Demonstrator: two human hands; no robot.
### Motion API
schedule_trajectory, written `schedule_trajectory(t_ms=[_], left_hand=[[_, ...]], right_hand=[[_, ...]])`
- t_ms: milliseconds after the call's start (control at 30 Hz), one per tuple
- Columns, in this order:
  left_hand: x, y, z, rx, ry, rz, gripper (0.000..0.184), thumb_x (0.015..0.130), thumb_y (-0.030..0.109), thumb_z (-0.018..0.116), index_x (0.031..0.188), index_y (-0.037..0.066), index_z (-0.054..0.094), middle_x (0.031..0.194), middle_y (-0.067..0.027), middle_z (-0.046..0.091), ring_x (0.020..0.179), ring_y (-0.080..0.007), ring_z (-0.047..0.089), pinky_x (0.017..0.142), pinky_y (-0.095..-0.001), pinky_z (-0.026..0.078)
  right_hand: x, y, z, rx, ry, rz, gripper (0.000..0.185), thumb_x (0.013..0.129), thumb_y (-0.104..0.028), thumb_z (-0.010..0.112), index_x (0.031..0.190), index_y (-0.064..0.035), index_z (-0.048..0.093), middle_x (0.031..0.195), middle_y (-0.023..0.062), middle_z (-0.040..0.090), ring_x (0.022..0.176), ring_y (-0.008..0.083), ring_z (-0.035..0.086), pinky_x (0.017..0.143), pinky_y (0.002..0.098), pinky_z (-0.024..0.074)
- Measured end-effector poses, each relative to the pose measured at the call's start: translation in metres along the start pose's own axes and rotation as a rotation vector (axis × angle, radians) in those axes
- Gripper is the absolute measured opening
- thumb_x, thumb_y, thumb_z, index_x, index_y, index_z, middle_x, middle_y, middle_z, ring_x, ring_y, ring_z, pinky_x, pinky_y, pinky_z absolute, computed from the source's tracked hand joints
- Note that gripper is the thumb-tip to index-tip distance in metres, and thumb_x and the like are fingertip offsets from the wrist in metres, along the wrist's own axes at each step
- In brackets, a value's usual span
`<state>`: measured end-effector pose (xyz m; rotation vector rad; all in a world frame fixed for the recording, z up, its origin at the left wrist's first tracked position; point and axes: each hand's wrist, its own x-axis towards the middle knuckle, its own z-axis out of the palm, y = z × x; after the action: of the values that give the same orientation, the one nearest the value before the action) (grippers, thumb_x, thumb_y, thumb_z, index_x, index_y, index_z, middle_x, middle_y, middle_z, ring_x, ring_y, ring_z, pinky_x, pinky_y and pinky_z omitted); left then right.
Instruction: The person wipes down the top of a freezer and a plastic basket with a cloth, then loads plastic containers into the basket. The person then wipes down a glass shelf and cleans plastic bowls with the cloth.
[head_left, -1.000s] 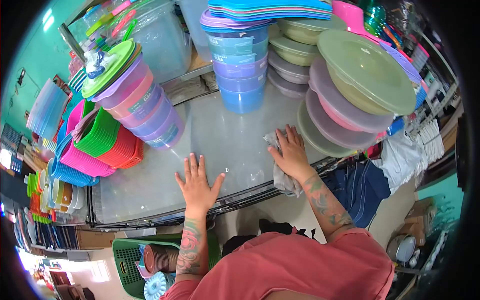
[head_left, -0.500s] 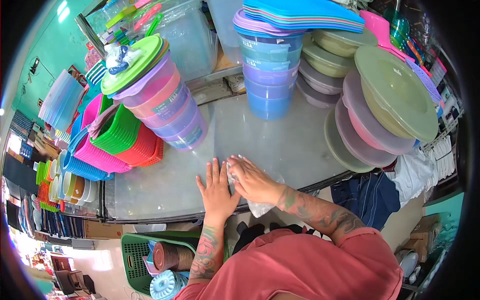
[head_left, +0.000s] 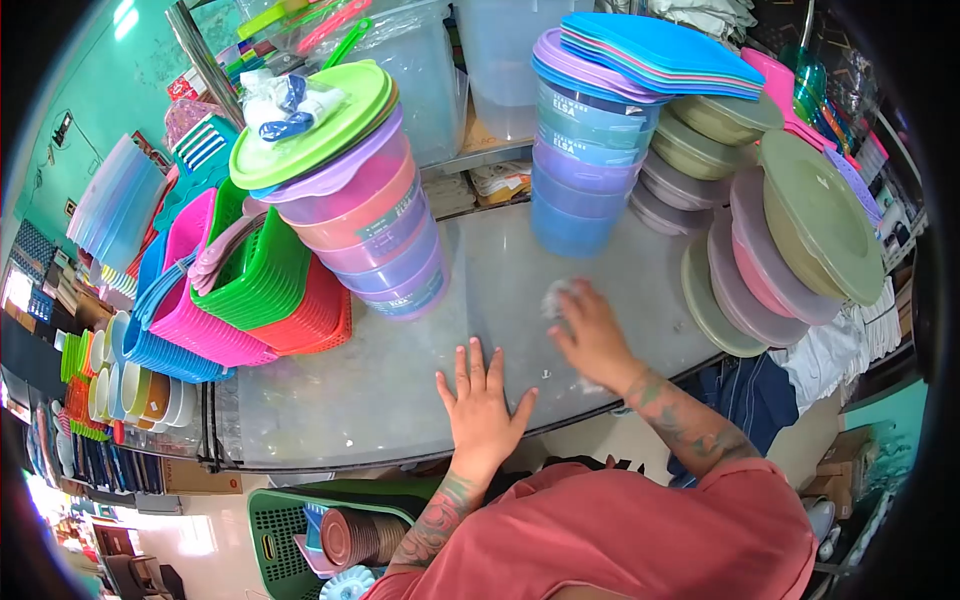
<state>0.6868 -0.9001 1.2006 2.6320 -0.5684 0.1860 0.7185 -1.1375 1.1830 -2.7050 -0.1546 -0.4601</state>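
Observation:
My left hand lies flat with fingers spread on the glass-like grey tabletop, holding nothing. Farther right, my right hand presses a crumpled white cloth against the same surface. Some of the cloth shows beyond my fingertips and a little below the palm; the rest is hidden under the hand. Behind that hand stands a tall stack of blue and purple tubs. Another stack of purple and pink tubs, topped by green lids, stands behind and left of my left hand.
Green, red and pink baskets crowd the left side. Lidded bowls are stacked at the right edge. Blue trays lie atop the tall tubs. A green crate with containers sits below the table's front edge.
My right hand has slid right and away from my left hand, taking the white cloth across the tabletop. The view has shifted, and my left hand still lies flat.

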Motion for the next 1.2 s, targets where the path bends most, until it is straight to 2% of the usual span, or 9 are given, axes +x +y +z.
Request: schedule_trajectory(t_ms=[133, 367, 600, 633, 733, 767, 967, 1033, 1200], left_hand=[[0.001, -0.001, -0.002, 0.003, -0.008, 0.020, 0.076, 0.092, 0.049, 0.068, 0.150, 0.004, 0.050, 0.164, -0.0240, 0.034, 0.155, -0.0405, 0.025, 0.121, -0.0682, 0.010], [-0.002, -0.001, -0.002, -0.051, 0.027, 0.029, 0.072, 0.089, 0.046, 0.073, 0.146, 0.006, 0.054, 0.163, -0.0216, 0.037, 0.154, -0.0385, 0.028, 0.121, -0.0664, 0.012], [-0.001, -0.012, 0.002, -0.317, 0.129, 0.020, 0.051, 0.085, 0.030, 0.079, 0.128, 0.007, 0.065, 0.146, -0.0153, 0.058, 0.143, -0.0349, 0.046, 0.122, -0.0614, 0.013], [0.004, -0.007, -0.008, -0.383, 0.161, 0.017, 0.041, 0.086, 0.020, 0.078, 0.123, 0.006, 0.068, 0.133, -0.0141, 0.066, 0.131, -0.0325, 0.057, 0.120, -0.0534, 0.026], [0.033, -0.009, -0.017, -0.925, 0.031, -0.121, 0.037, 0.086, 0.015, 0.077, 0.120, 0.005, 0.068, 0.126, -0.0170, 0.068, 0.119, -0.0348, 0.063, 0.110, -0.0469, 0.043], [0.046, 0.000, -0.027, -0.770, 0.177, 0.089, 0.034, 0.086, 0.009, 0.076, 0.119, 0.003, 0.068, 0.119, -0.0180, 0.069, 0.111, -0.0351, 0.066, 0.098, -0.0401, 0.051], [0.148, 0.108, -0.126, -0.376, 0.529, 0.772, 0.040, 0.079, 0.008, 0.081, 0.117, 0.003, 0.066, 0.115, -0.0164, 0.067, 0.108, -0.0369, 0.064, 0.095, -0.0444, 0.049], [0.186, 0.153, -0.148, -0.241, 0.791, 0.933, 0.043, 0.078, 0.014, 0.082, 0.117, 0.006, 0.066, 0.116, -0.0152, 0.066, 0.106, -0.0353, 0.063, 0.094, -0.0451, 0.048], [0.277, 0.238, -0.146, 0.221, 0.884, 0.988, 0.040, 0.078, 0.024, 0.080, 0.112, 0.009, 0.066, 0.110, -0.0124, 0.066, 0.103, -0.0322, 0.064, 0.094, -0.0455, 0.048]], right_hand=[[0.057, -0.024, 0.038, 0.083, -0.006, -0.209, 0.047, 0.101, -0.029, 0.059, 0.141, -0.0040, 0.055, 0.154, 0.0287, 0.043, 0.146, 0.0484, 0.035, 0.121, 0.0550, 0.0298], [0.201, -0.013, 0.104, 0.022, 0.092, -0.119, 0.047, 0.100, -0.030, 0.057, 0.137, -0.0006, 0.058, 0.150, 0.0283, 0.048, 0.146, 0.0448, 0.038, 0.122, 0.0527, 0.0290], [0.139, -0.053, 0.104, 0.082, -0.003, -0.315, 0.060, 0.095, -0.031, 0.060, 0.144, 0.0031, 0.051, 0.151, 0.0292, 0.046, 0.149, 0.0433, 0.035, 0.124, 0.0523, 0.0258], [0.114, -0.056, 0.090, 0.130, 0.007, -0.335, 0.064, 0.095, -0.032, 0.060, 0.147, 0.0039, 0.047, 0.154, 0.0292, 0.044, 0.150, 0.0433, 0.033, 0.125, 0.0523, 0.0246], [0.045, -0.047, 0.060, 0.169, -0.156, -0.478, 0.068, 0.098, -0.034, 0.060, 0.156, -0.0052, 0.039, 0.162, 0.0241, 0.035, 0.155, 0.0397, 0.026, 0.127, 0.0528, 0.0193], [0.020, -0.050, 0.038, 0.207, -0.247, -0.436, 0.068, 0.099, -0.035, 0.060, 0.158, -0.0089, 0.038, 0.164, 0.0218, 0.032, 0.156, 0.0381, 0.023, 0.128, 0.0530, 0.0168], [-0.060, 0.002, -0.027, 0.142, -0.251, -0.188, 0.060, 0.100, -0.032, 0.059, 0.155, -0.0106, 0.044, 0.165, 0.0192, 0.033, 0.156, 0.0362, 0.025, 0.125, 0.0539, 0.0201], [-0.070, 0.022, -0.039, 0.152, -0.200, -0.047, 0.057, 0.100, -0.031, 0.059, 0.151, -0.0093, 0.047, 0.163, 0.0198, 0.035, 0.154, 0.0368, 0.028, 0.123, 0.0549, 0.0225], [-0.076, 0.031, -0.045, 0.179, -0.070, 0.050, 0.050, 0.099, -0.028, 0.059, 0.144, -0.0065, 0.054, 0.157, 0.0207, 0.043, 0.150, 0.0380, 0.034, 0.122, 0.0561, 0.0249]])
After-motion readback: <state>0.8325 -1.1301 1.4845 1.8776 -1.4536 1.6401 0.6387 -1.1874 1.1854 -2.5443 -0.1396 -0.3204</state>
